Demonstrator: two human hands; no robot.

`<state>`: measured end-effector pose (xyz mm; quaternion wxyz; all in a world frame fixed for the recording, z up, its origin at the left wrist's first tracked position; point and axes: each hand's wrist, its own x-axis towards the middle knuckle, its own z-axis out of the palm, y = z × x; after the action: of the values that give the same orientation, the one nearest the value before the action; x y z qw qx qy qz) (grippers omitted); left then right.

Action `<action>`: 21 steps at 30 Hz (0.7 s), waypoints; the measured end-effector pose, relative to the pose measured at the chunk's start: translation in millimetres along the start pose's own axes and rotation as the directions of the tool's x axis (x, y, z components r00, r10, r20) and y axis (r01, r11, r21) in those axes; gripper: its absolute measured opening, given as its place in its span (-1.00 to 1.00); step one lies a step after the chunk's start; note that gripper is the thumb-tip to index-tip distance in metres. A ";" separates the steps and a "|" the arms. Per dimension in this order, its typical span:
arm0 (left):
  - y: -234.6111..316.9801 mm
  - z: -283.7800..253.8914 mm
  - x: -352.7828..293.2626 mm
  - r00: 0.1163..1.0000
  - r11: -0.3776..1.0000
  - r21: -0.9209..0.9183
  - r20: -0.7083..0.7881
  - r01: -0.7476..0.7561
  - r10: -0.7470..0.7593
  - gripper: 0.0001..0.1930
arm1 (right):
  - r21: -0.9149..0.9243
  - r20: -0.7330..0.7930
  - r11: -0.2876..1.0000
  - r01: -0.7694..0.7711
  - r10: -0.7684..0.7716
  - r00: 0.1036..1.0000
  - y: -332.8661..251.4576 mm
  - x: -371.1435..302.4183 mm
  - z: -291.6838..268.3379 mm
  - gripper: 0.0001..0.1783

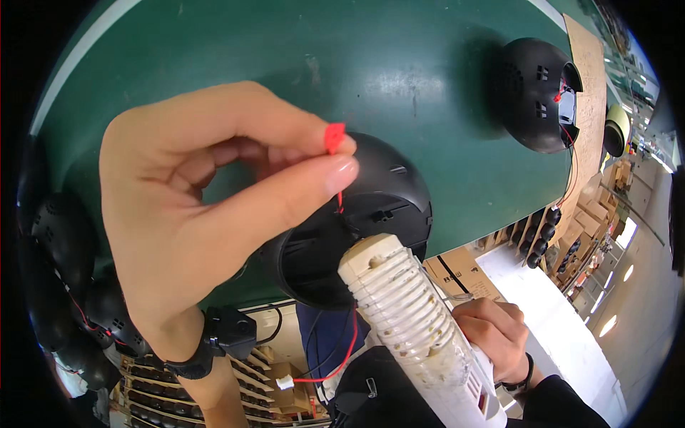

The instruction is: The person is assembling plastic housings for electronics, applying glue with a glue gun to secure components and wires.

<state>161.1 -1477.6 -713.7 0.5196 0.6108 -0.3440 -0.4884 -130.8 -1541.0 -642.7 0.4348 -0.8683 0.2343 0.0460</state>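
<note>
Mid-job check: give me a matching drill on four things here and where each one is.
1. small red tab
2. ribbed white handheld tool
3. small white wire connector
4. black boxy device

A. on the left wrist
B. free of both hands, at a red wire's end
C. pinched by the left hand
D. gripped by the right hand

Pairs: 1-C; 2-D; 3-B; 4-A

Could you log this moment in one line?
left hand: pinching small flat red tab; right hand: gripping white ribbed-barrel tool; behind tool tip: hollow round black plastic shell; nearby: second black shell on green tabletop
</note>
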 end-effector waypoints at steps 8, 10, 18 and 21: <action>-22.0 -15.3 -13.1 0.983 0.987 0.006 0.094 -0.160 0.158 -0.82 | 0.052 -0.017 0.998 -0.030 0.031 0.999 8.4 -0.1 -2.8 -0.73; -18.2 -14.3 -15.5 0.984 0.987 0.001 0.084 -0.161 0.160 -0.82 | 0.104 0.037 0.993 -0.046 0.043 0.998 6.5 0.4 -8.0 -0.74; -24.7 -18.6 -16.3 0.973 0.978 0.027 0.114 -0.205 0.201 -0.77 | 0.071 -0.051 0.996 -0.051 0.055 0.997 -2.0 -1.9 -9.7 -0.75; -25.1 -16.3 -23.4 0.985 0.986 0.036 0.059 -0.162 0.159 -0.66 | 0.044 -0.124 0.999 -0.010 0.016 0.992 -5.3 -4.7 -10.5 -0.75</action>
<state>167.8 -1445.4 -732.7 0.5348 0.5777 -0.4164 -0.4549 -134.0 -1544.7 -631.1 0.4377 -0.8583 0.2675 -0.0106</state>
